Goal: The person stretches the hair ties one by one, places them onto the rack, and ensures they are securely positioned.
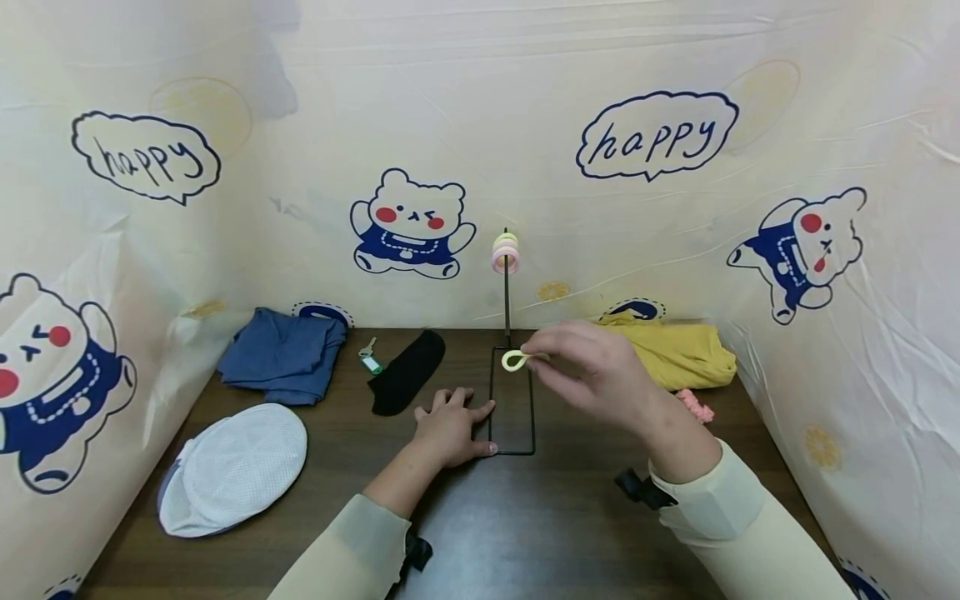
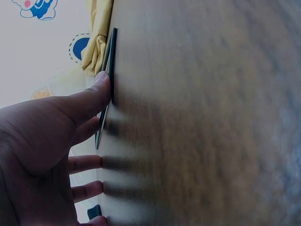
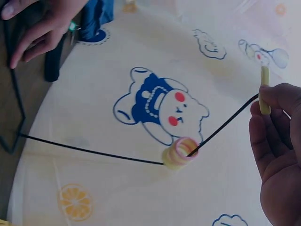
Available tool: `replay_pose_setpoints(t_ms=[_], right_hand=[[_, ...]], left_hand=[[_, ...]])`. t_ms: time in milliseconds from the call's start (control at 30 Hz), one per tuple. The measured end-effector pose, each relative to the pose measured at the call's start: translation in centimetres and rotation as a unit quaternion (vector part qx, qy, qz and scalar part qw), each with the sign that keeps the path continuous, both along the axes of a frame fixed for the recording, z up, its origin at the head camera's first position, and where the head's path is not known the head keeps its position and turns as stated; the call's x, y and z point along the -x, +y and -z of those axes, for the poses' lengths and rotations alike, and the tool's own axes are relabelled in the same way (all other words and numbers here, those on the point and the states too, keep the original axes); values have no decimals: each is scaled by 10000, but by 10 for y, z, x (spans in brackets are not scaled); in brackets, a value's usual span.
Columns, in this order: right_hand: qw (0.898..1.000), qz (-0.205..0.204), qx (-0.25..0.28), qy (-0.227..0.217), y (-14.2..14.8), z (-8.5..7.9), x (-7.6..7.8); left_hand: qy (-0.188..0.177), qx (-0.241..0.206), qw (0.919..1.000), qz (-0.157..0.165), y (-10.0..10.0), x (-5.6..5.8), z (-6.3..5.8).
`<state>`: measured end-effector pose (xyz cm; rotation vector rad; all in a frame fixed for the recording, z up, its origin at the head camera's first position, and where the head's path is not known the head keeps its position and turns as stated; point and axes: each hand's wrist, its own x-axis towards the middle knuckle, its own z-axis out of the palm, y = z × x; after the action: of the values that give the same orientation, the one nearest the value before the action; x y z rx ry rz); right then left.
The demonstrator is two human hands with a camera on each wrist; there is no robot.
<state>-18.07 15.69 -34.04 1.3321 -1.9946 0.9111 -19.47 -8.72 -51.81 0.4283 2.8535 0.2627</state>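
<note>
My right hand point(image 1: 592, 371) pinches a pale yellow hair tie point(image 1: 513, 360) between thumb and fingertips. In the right wrist view, that hair tie point(image 3: 265, 89) is at the free end of a black rod; whether the rod passes through it, I cannot tell. The rod belongs to a black wire stand point(image 1: 533, 417) with a rectangular base. Several pink and yellow hair ties point(image 3: 181, 153) hang on its arm. With fingers spread, my left hand point(image 1: 450, 429) presses on the base's left side. Its thumb point(image 2: 102, 82) touches the frame, while other fingertips rest on the table.
Left of the stand lie a black sock point(image 1: 408, 375), a key with green tag point(image 1: 370, 358), folded blue cloth point(image 1: 285, 354) and a white cap point(image 1: 236, 471). Folded yellow cloth point(image 1: 675, 350) and a pink scrunchie point(image 1: 695, 406) lie right. A printed curtain point(image 1: 525, 100) surrounds the table.
</note>
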Motion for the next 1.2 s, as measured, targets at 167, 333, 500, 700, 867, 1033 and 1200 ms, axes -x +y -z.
replay_pose_setpoints(t_ms=[167, 333, 500, 700, 867, 1033, 1200], right_hand=[[9996, 168, 144, 155, -4, -9, 1], [9992, 359, 111, 123, -7, -13, 4], [9981, 602, 2, 113, -9, -14, 12], [9976, 697, 20, 35, -11, -12, 27], [9962, 872, 61, 2, -13, -10, 41], [9941, 1073, 147, -94, -15, -8, 57], [9918, 1237, 212, -232, -19, -8, 71]], left_hand=[[-1, -57, 10000, 18, 0, -1, -1], [-18, -93, 10000, 17, 0, -1, -1], [-36, -86, 10000, 13, 1, -2, -2], [-12, -95, 9999, 30, 1, -1, -3], [19, -95, 10000, 23, 0, -1, -2], [14, -84, 10000, 33, 0, -1, -1], [-12, -72, 10000, 45, 0, -2, -1]])
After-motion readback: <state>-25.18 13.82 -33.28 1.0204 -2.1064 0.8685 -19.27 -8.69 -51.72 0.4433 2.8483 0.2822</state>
